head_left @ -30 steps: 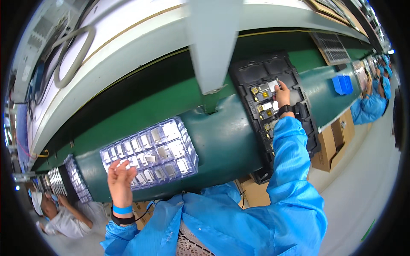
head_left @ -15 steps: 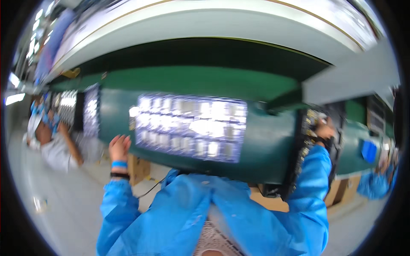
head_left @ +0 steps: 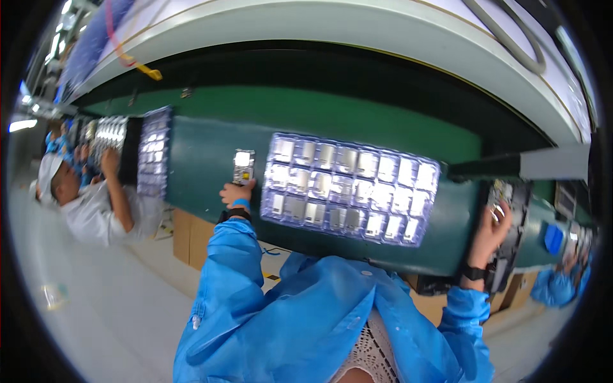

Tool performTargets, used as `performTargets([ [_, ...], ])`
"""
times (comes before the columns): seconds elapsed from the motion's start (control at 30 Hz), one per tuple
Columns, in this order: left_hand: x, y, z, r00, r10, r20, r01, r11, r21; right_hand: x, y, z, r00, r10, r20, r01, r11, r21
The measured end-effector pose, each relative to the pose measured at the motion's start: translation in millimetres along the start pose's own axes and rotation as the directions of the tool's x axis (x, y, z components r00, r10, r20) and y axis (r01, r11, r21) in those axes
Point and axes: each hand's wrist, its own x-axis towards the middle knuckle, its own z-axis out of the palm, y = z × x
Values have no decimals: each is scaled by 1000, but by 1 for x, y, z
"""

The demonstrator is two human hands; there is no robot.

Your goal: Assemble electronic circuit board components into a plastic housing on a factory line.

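Observation:
A clear blister tray (head_left: 350, 189) with several silvery parts lies on the green conveyor belt (head_left: 204, 159) in front of me. My left hand (head_left: 236, 193) reaches to the belt just left of that tray and grips the lower end of a small silvery rectangular part (head_left: 242, 167). My right hand (head_left: 490, 231) is stretched far right, its curled fingers on a black tray (head_left: 513, 220) with small parts. Something shiny sits at its fingertips; whether it is gripped is unclear. Both arms wear blue sleeves.
A second clear tray (head_left: 153, 153) lies further left on the belt, near a person in white (head_left: 83, 207). Cardboard boxes (head_left: 185, 237) stand under the belt. A grey bracket (head_left: 554, 163) crosses above the black tray. A blue-sleeved co-worker (head_left: 554, 287) works at far right.
The view has swung left, so the clear tray now sits centred. My left hand moved from below the tray to its left side and now holds a small part. My right hand stays at the black tray.

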Motion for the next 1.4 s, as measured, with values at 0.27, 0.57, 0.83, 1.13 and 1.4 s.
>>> performTargets([
  [0.27, 30, -16, 14, 973, 228, -30, -222, 896, -384, -94, -90, 111, 797, -153, 584, 264, 958, -109],
  [0.57, 52, -14, 0, 954, 231, 190, 141, 212, -967, -113, -78, 135, 761, -316, 566, 526, 812, -254],
  [0.83, 45, -21, -85, 786, 553, 277, 363, -49, -930, -100, -94, 121, 782, -375, 499, 544, 800, -253],
  [1.13, -149, 23, -184, 444, 876, 190, 250, 82, -965, -71, -186, 50, 766, -291, 573, 111, 938, 328],
  [1.4, -232, 32, -197, 179, 957, 229, 178, 198, -964, -74, -197, 33, 708, -286, 646, -33, 900, 435],
])
